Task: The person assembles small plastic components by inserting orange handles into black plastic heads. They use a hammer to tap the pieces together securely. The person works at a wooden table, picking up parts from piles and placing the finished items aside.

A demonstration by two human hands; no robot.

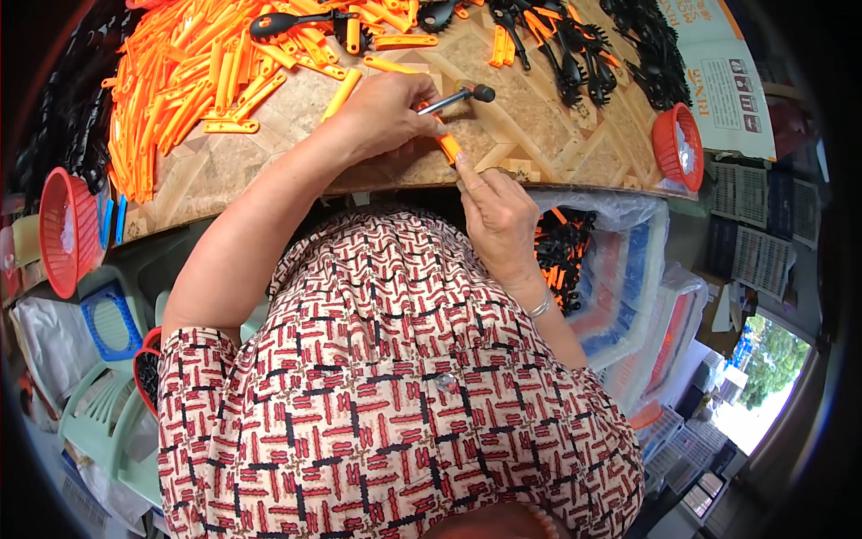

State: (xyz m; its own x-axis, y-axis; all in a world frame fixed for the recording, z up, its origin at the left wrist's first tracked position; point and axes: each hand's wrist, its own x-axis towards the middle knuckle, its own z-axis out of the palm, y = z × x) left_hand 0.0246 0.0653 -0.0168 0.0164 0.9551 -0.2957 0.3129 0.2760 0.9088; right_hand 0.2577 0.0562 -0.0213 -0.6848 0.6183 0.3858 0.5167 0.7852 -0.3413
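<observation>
My left hand [391, 112] is closed over the near part of the table. From its fingers a thin metal rod with a black knob [462, 95] sticks out to the right. An orange plastic handle [448, 145] runs between my two hands. My right hand [499, 216], at the table's front edge, pinches the near end of that handle with thumb and fingers. The handle's far end is hidden in my left fingers, so how it meets the rod cannot be made out. Beyond my left hand lie loose orange handles [233, 76] in a large heap.
Black slotted kitchen utensils [575, 67] lie at the back right. A black peeler-like tool [292, 24] rests on the heap. Red plastic baskets [70, 232] stand at both table ends. Below the right edge, a plastic-lined bin [620, 269] holds black and orange pieces. A green chair [99, 409] stands left.
</observation>
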